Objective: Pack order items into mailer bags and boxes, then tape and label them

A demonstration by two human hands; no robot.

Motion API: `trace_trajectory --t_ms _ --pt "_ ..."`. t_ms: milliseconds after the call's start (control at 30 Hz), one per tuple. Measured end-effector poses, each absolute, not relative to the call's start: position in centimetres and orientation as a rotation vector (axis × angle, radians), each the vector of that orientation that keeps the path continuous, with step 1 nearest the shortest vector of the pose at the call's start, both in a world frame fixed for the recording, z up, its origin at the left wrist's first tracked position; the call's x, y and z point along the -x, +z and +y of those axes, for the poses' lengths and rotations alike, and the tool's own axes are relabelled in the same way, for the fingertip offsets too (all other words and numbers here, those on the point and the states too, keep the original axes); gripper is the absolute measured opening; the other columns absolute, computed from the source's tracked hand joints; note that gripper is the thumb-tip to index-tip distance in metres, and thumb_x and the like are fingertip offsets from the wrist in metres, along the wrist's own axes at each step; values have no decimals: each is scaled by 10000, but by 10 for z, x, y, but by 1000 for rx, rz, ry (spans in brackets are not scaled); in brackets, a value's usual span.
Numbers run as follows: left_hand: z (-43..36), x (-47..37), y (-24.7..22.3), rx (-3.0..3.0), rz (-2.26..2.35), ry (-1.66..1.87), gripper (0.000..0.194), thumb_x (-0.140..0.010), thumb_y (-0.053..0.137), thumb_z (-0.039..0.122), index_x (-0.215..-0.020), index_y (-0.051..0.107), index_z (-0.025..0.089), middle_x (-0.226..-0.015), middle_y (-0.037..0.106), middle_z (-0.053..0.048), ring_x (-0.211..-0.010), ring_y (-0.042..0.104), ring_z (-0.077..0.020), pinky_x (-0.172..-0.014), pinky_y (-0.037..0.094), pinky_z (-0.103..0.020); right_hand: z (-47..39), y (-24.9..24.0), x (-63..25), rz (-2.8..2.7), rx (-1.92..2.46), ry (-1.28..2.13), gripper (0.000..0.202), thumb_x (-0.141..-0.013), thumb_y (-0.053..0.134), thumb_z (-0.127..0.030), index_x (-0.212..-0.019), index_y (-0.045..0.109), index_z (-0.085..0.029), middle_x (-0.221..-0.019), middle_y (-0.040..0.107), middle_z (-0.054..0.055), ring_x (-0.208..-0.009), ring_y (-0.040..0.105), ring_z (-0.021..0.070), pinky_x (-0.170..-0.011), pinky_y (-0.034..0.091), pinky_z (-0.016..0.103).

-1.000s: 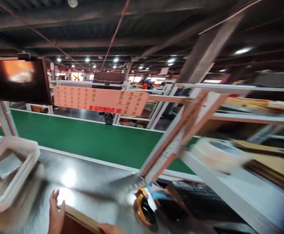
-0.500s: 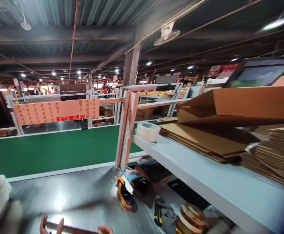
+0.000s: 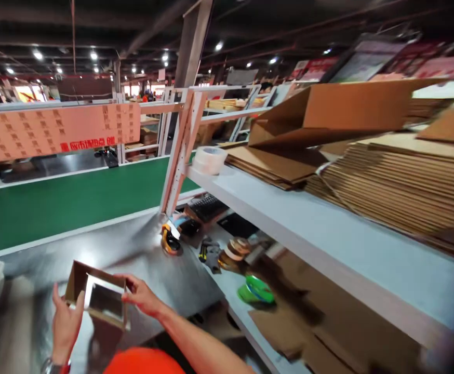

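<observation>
A small brown cardboard box (image 3: pixel 79 278), its open side facing me, is held up over the metal table between my two hands. A pale rectangular frame shows at its opening; whether that is an inner edge or something inside, I cannot tell. My left hand (image 3: pixel 66 324) grips the box at its left side, thumb and fingers apart around the wall. On the right side, my right hand (image 3: pixel 139 295) pinches the upper corner of the box with thumb and fingers.
An orange-and-black tape dispenser (image 3: pixel 170 240) sits on the metal table (image 3: pixel 133 249). Beyond it are a keyboard (image 3: pixel 207 208), brown tape rolls (image 3: pixel 237 250) and a green tape roll (image 3: pixel 255 290). The white shelf (image 3: pixel 289 213) at right bears clear tape (image 3: pixel 209 160) and stacked flat cardboard (image 3: pixel 406 187).
My view has tilted down and turned right. The box and both hands, barely showing at the bottom edge before, are now in full view. The box stays between my hands.
</observation>
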State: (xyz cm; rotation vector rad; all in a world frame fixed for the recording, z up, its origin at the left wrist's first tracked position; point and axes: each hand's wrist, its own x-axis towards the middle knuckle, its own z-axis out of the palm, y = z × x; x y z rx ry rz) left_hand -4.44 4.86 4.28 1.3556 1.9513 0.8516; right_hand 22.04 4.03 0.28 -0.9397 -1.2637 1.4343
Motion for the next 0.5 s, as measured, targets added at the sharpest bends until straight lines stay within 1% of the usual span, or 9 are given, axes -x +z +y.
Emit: trace_trajectory --t_ms 67,133,167,200,267,333,367,433,500 --pt "46 58 44 -1447 1917 687 983 -963 596 671 -1767 352 161 -1163 857 -178 -985 848 -407 -906 644 -497 60 -2 -219 -1143 955 1510 1039 -525 1043 -756 -1393 752 -266 -1485 742 126 -1465 617 394 -1312 392 612" --pt "41 66 38 -1519 1879 532 847 -1005 538 672 -1713 480 212 -1069 870 -139 -1010 850 -401 -930 642 -489 75 -13 -216 -1080 987 1615 1099 -440 1102 -670 -1396 746 -262 -1582 687 151 -1544 557 405 -1329 380 603" --pt "38 69 34 -1563 1879 507 829 -1008 510 677 -1683 525 197 -1107 870 -155 -1095 841 -417 -980 640 -510 80 -19 -213 -1062 1002 1663 1143 -405 1121 -633 -1415 738 -257 -1630 652 166 -1591 515 412 -1344 362 595" --pt "35 72 28 -1616 1888 519 846 -992 498 680 -1656 555 158 -1206 858 -192 -1221 808 -442 -1055 628 -542 82 -26 -212 -1050 1013 1706 1188 -381 1133 -602 -1441 726 -254 -1669 618 178 -1633 470 417 -1358 343 589" --pt "29 75 16 -1737 1902 618 914 -948 493 680 -1608 584 54 -1489 745 -278 -1488 660 -468 -1236 546 -576 83 -37 -210 -1023 1030 1765 1249 -351 1146 -565 -1479 709 -259 -1706 583 184 -1678 410 426 -1368 326 592" --pt "24 76 5 -1825 1905 686 948 -943 473 681 -1587 583 -6 -1647 616 -317 -1608 543 -462 -1326 477 -568 80 -45 -210 -956 1076 1745 1182 -383 1126 -630 -1433 735 -255 -1663 621 180 -1648 449 433 -1350 348 605" --pt "22 76 1 -1852 1903 688 932 -966 452 678 -1589 584 -2 -1665 602 -312 -1615 537 -454 -1336 471 -567 79 -48 -210 -908 1107 1709 1124 -413 1102 -690 -1387 754 -250 -1623 650 178 -1617 486 430 -1332 370 608" --pt "16 75 -6 -1921 1884 663 833 -1019 397 650 -1540 641 47 -1631 644 -282 -1588 569 -445 -1329 479 -583 78 -51 -206 -834 1170 1622 1021 -450 1052 -783 -1270 780 -238 -1499 719 163 -1522 576 411 -1290 415 595" --pt "11 74 -9 -2042 1817 585 723 -1039 389 624 -1415 729 108 -1555 703 -256 -1563 584 -453 -1325 472 -613 80 -52 -194 -842 1231 1571 943 -447 1056 -767 -1171 771 -235 -1312 783 120 -1364 675 380 -1221 482 580"
